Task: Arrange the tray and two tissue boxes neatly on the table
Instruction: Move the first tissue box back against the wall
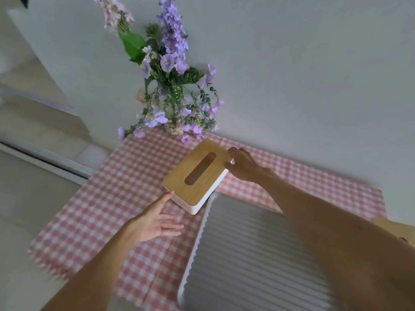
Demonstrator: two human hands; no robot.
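Observation:
A white tissue box with a wooden lid [197,173] lies askew on the pink checked tablecloth [125,185], just beyond the far left corner of the white ribbed tray [242,261]. My left hand [157,223] is open, palm up, and its fingertip touches the box's near left corner. My right hand [242,164] rests against the box's far right edge, fingers on the lid. A second wooden-lidded box [397,230] peeks out at the right edge, mostly hidden behind my right forearm.
A glass vase of purple flowers [173,104] stands at the back of the table against the white wall, close behind the tissue box. The table's left edge drops to a pale floor with a sliding door track.

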